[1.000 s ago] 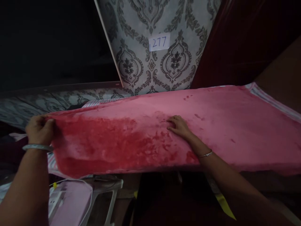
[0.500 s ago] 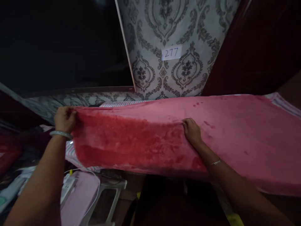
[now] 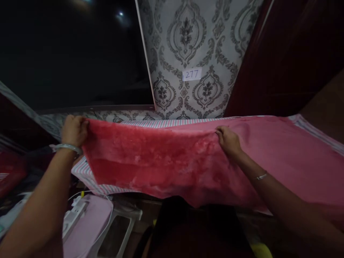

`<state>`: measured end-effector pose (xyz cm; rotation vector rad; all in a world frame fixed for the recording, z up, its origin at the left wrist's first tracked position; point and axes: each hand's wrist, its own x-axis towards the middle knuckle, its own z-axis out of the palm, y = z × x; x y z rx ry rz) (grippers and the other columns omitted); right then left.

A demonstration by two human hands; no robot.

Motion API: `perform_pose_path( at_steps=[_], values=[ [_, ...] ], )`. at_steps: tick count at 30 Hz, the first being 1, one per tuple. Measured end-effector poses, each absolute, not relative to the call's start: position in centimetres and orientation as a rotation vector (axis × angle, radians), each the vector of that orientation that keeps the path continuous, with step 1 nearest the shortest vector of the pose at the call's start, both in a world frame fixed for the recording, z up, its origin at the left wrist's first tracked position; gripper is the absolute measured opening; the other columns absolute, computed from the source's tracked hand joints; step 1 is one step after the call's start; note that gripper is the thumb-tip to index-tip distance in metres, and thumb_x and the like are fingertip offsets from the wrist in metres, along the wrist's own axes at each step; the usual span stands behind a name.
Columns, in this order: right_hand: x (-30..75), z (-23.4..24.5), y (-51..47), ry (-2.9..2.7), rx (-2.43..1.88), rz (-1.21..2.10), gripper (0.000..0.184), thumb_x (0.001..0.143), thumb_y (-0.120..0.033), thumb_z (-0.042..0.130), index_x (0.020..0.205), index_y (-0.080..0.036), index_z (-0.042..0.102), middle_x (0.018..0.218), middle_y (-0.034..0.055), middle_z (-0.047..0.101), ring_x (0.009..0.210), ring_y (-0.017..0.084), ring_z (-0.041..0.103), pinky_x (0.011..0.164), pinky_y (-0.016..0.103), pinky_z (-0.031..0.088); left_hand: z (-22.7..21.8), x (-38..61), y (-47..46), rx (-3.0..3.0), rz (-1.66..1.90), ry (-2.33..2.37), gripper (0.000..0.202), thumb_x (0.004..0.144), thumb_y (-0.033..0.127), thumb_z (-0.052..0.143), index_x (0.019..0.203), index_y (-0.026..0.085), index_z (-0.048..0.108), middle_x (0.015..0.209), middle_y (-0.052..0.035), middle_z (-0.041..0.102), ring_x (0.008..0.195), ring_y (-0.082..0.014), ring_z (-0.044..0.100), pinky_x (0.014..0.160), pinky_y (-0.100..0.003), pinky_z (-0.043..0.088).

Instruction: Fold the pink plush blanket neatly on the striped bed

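Observation:
A plush pink-red cloth (image 3: 161,161) lies over a board with a pink-and-white striped cover (image 3: 166,123). My left hand (image 3: 73,129) is closed on the cloth's left corner and holds it up off the board. My right hand (image 3: 228,140) pinches the cloth's upper edge near the middle, also raised. Between the two hands the cloth hangs down toward me. To the right of my right hand the cloth lies flat on the board. A bangle sits on my left wrist and a thin bracelet on my right.
A wall with grey damask paper carries a white label reading 277 (image 3: 191,74). A dark screen (image 3: 72,53) stands at the back left. Below the board are a white plastic stool (image 3: 118,229), a pink cloth (image 3: 88,225) and a white power strip (image 3: 73,215).
Both hands have lifted the cloth's left part off the board and drawn it toward me, baring the striped cover behind. My right hand went from lying flat to pinching the edge.

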<state>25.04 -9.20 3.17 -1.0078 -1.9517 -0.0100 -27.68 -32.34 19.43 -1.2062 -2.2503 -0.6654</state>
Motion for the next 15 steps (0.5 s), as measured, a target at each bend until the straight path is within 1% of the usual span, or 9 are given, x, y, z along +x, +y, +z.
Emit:
perform_pose_path(
  at_steps=[2,4,5,6,8,9,11,13,15],
  values=[
    [26.0,4.9,-9.2,-1.978,-1.000,-0.028,0.022,0.097,-0.030,0.041,0.097,-0.021,0.060,0.096,0.0141,0.069,0.086,0.028,0.064,0.077,0.039,0.049,20.7,-26.9,-33.0,-1.189,-0.690,-2.197,0.032,0.085,0.026,0.047,0.104,0.012,0.067,0.107,-0.0148,0.055,0.109,-0.0320,0.057,0.103,-0.050,0.048],
    [27.2,6.7,-9.4,-1.963,-1.012,-0.057,0.021,0.098,-0.029,0.042,0.096,-0.020,0.061,0.095,0.0138,0.069,0.085,0.027,0.063,0.076,0.038,0.048,22.0,-26.0,-33.7,-1.218,-0.751,-2.087,0.029,0.084,0.024,0.048,0.101,0.009,0.067,0.118,-0.0161,0.055,0.119,-0.0310,0.054,0.108,-0.048,0.045],
    [27.8,7.7,-9.6,-1.946,-1.030,-0.074,0.021,0.099,-0.028,0.042,0.097,-0.020,0.061,0.095,0.0137,0.069,0.085,0.026,0.063,0.076,0.037,0.046,22.7,-25.5,-34.1,-1.246,-0.791,-2.043,0.028,0.085,0.023,0.048,0.100,0.008,0.067,0.119,-0.0151,0.056,0.121,-0.0295,0.054,0.110,-0.046,0.044],
    [28.4,8.6,-9.8,-1.926,-1.059,-0.091,0.021,0.100,-0.028,0.043,0.098,-0.019,0.062,0.096,0.0138,0.069,0.085,0.025,0.062,0.075,0.036,0.045,23.3,-25.0,-34.5,-1.271,-0.847,-2.019,0.028,0.086,0.023,0.048,0.100,0.007,0.067,0.115,-0.0129,0.058,0.120,-0.0275,0.055,0.110,-0.045,0.044],
    [29.6,10.5,-10.5,-1.876,-1.152,-0.134,0.020,0.102,-0.027,0.045,0.104,-0.017,0.062,0.097,0.0141,0.069,0.084,0.023,0.061,0.073,0.035,0.042,24.4,-23.9,-35.2,-1.288,-1.008,-2.019,0.033,0.089,0.024,0.049,0.106,0.003,0.067,0.099,-0.0066,0.060,0.108,-0.0226,0.060,0.105,-0.046,0.047],
    [30.2,11.3,-10.9,-1.845,-1.206,-0.163,0.021,0.103,-0.026,0.045,0.108,-0.016,0.062,0.097,0.0142,0.069,0.083,0.022,0.061,0.072,0.034,0.040,24.9,-23.4,-35.5,-1.274,-1.107,-2.016,0.035,0.090,0.024,0.049,0.110,0.000,0.066,0.092,-0.0034,0.059,0.100,-0.0199,0.062,0.101,-0.047,0.048],
    [31.4,12.8,-11.8,-1.770,-1.283,-0.232,0.023,0.103,-0.026,0.045,0.112,-0.013,0.062,0.097,0.0132,0.069,0.080,0.019,0.062,0.070,0.033,0.038,25.7,-22.2,-35.8,-1.238,-1.291,-1.953,0.037,0.089,0.021,0.051,0.113,-0.004,0.063,0.085,0.0006,0.056,0.091,-0.0156,0.062,0.096,-0.046,0.050],
    [32.7,14.2,-12.6,-1.694,-1.325,-0.300,0.023,0.103,-0.025,0.045,0.114,-0.012,0.061,0.098,0.0118,0.069,0.080,0.019,0.063,0.071,0.032,0.038,26.4,-21.1,-35.8,-1.203,-1.430,-1.808,0.029,0.086,0.014,0.053,0.107,-0.001,0.066,0.081,0.0025,0.054,0.086,-0.0131,0.062,0.093,-0.039,0.050],
    [34.3,15.7,-13.3,-1.661,-1.349,-0.366,0.024,0.102,-0.025,0.046,0.115,-0.011,0.063,0.101,0.0122,0.070,0.085,0.020,0.066,0.073,0.032,0.040,27.1,-20.0,-35.7,-1.156,-1.495,-1.672,0.018,0.084,0.010,0.057,0.098,0.006,0.069,0.077,0.0033,0.055,0.084,-0.0123,0.062,0.090,-0.031,0.051]
  ],
)
